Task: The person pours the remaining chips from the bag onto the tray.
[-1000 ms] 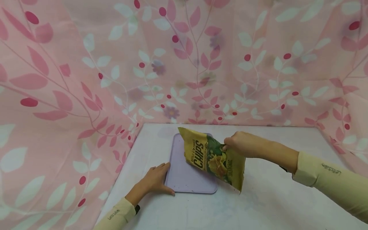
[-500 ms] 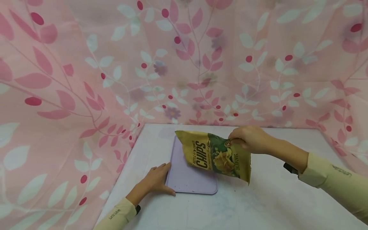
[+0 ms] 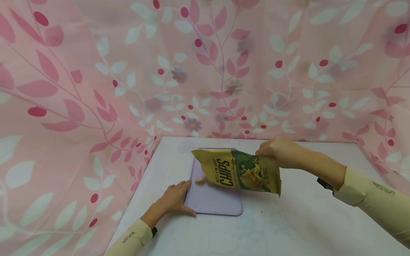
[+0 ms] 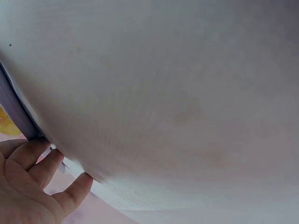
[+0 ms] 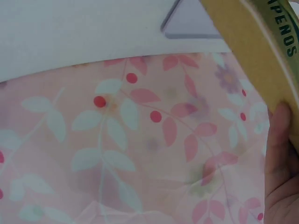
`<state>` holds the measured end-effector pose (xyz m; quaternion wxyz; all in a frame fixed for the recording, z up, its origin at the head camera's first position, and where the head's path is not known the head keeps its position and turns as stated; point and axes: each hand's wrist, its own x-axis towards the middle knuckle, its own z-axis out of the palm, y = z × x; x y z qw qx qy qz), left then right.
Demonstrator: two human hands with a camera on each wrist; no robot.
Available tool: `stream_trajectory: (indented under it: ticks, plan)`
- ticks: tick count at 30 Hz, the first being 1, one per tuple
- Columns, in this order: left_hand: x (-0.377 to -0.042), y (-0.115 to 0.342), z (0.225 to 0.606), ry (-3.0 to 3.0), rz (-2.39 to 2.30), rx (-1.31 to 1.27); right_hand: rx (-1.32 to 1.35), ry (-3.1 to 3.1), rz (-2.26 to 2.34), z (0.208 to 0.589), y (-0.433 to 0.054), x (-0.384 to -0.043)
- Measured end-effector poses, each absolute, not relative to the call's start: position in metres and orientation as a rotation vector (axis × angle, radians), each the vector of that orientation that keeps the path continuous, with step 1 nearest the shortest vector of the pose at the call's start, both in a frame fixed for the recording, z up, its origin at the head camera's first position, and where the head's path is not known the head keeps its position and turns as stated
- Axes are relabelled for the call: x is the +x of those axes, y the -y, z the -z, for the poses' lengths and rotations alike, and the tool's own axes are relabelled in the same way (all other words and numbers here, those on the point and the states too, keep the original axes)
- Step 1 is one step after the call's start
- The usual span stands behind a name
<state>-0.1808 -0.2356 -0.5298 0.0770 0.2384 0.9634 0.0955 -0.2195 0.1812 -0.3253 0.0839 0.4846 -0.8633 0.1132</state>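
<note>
A yellow-and-green bag of jalapeño chips (image 3: 224, 174) tilts over the lilac tray (image 3: 214, 207), its left end lower than its right. My right hand (image 3: 283, 153) grips the bag's upper edge near the right end; the right wrist view shows the thumb (image 5: 280, 126) against its gold back. A yellow chip (image 3: 200, 180) shows at the bag's left end, above or on the tray. My left hand (image 3: 175, 200) rests at the tray's near left corner, thumb along the front edge. In the left wrist view its fingertips (image 4: 83, 179) touch the white surface beside the tray's rim (image 4: 16, 109).
The white table (image 3: 307, 213) extends around the tray, with a few dark crumbs (image 3: 262, 212) on it. A pink leaf-patterned cloth (image 3: 221, 71) hangs behind the table and along both sides.
My right hand has risen and moved right, and the bag has swung closer to level, its left end now lower. A yellow chip has appeared there. The left hand stays at the tray.
</note>
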Motion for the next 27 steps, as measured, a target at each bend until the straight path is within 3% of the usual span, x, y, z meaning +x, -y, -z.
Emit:
stream_trajectory:
  ticks: [27]
  plan:
    - [-0.184,0.236,0.531,-2.86,-0.308,0.679,1.391,2.524,-0.278,0.306,-0.191,-0.223]
